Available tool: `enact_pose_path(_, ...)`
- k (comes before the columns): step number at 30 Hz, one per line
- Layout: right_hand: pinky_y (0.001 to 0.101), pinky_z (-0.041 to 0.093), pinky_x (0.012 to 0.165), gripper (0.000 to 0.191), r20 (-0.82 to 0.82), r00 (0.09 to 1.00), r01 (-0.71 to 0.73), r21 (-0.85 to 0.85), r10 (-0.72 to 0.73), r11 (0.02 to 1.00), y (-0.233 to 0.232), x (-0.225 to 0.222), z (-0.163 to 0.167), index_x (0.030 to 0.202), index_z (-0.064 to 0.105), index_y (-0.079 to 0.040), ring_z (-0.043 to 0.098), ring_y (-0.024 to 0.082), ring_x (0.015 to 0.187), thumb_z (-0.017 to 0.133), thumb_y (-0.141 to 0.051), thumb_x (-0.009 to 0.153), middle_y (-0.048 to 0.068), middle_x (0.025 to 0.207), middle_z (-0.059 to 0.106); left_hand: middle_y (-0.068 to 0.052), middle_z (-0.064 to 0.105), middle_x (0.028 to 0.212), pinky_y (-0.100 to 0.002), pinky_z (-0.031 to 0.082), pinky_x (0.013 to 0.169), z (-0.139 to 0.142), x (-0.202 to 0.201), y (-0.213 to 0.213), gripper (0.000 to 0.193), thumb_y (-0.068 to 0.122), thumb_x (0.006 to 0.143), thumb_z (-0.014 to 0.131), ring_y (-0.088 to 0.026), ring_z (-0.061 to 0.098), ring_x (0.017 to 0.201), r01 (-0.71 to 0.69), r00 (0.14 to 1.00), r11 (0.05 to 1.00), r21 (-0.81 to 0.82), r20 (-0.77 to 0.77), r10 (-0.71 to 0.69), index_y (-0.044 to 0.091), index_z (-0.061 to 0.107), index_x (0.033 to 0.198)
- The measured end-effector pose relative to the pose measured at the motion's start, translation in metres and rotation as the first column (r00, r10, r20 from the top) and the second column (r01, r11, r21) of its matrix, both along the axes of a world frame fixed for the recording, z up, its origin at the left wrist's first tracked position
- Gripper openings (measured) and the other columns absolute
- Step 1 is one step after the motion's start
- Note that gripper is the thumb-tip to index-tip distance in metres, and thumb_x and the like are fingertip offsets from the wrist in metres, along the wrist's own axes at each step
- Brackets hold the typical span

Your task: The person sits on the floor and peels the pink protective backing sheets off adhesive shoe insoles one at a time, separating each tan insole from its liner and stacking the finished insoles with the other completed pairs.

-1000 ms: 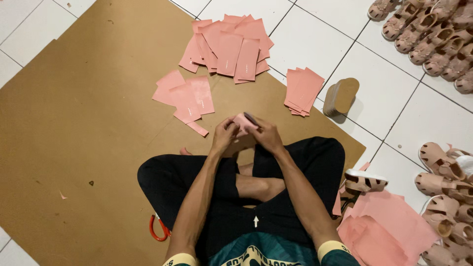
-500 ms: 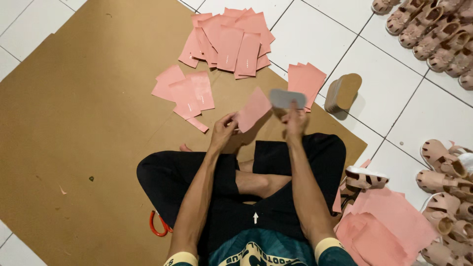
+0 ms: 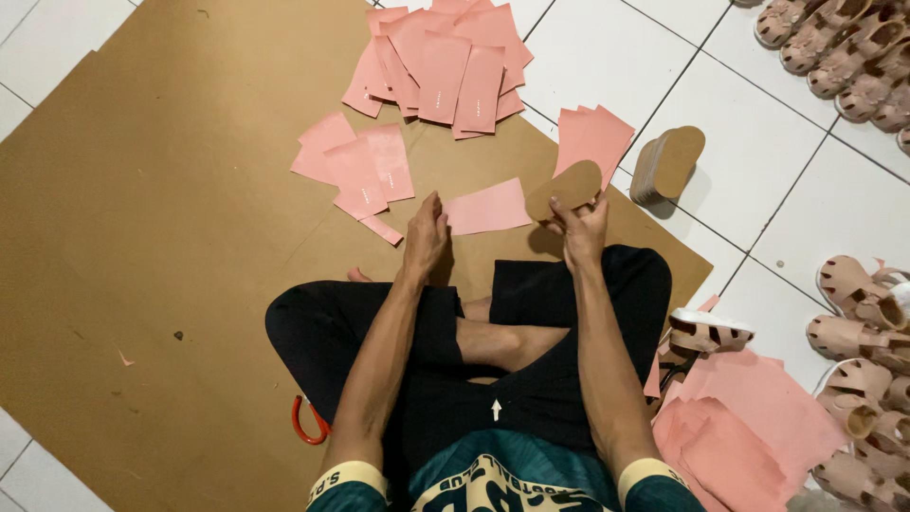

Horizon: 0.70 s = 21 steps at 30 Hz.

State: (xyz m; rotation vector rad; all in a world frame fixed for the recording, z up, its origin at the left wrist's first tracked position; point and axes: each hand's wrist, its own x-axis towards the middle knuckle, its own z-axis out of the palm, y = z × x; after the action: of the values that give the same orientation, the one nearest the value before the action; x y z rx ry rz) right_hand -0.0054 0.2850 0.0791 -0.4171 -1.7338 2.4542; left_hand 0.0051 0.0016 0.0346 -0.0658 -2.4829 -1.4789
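Fingers [image 3: 438, 220] pinch pink paper [image 3: 488, 208]; right hand [image 3: 580, 230] grips insole [image 3: 566, 187].

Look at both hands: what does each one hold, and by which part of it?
The left hand holds a pink paper sheet by its left edge. The right hand holds a tan insole by its lower end.

The left hand [image 3: 426, 237] pinches a pink paper sheet [image 3: 488, 207] over the brown cardboard [image 3: 171, 237]. The right hand [image 3: 580, 230] grips a tan insole [image 3: 566, 187]. More pink sheets [image 3: 441, 57] lie farther off.
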Motion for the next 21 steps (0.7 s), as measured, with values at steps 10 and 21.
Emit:
enact_pose_path(10,0.03,0.062,0.066,0.021,0.133,0.988,-0.083,0.071,0.073,0.994,-0.046,-0.004,-0.005,0.106,0.065,0.002,0.068,0.014,0.071,0.074,-0.009,0.09,0.007,0.089,0.07,-0.02,0.055,0.146,-0.045,0.041,0.114,-0.017,0.034,-0.004,0.045,0.007,0.093,0.055,-0.042,0.05,0.133,0.297,0.953,0.722,-0.625,0.149,-0.263,-0.003,0.056,0.137)
enact_pose_path(21,0.0255,0.057,0.076,0.029,0.235,0.956,-0.268,0.469,0.173,0.842,-0.075,-0.008,0.006,0.11,0.072,0.003,0.073,0.012,0.086,0.079,-0.014,0.087,0.009,0.101,0.079,-0.02,0.051,0.149,-0.046,0.04,0.112,-0.015,0.033,-0.012,0.068,0.007,0.076,0.071,-0.044,0.048,0.135,0.341,0.94,0.784,-0.518,0.21,-0.27,-0.003,0.052,0.14)
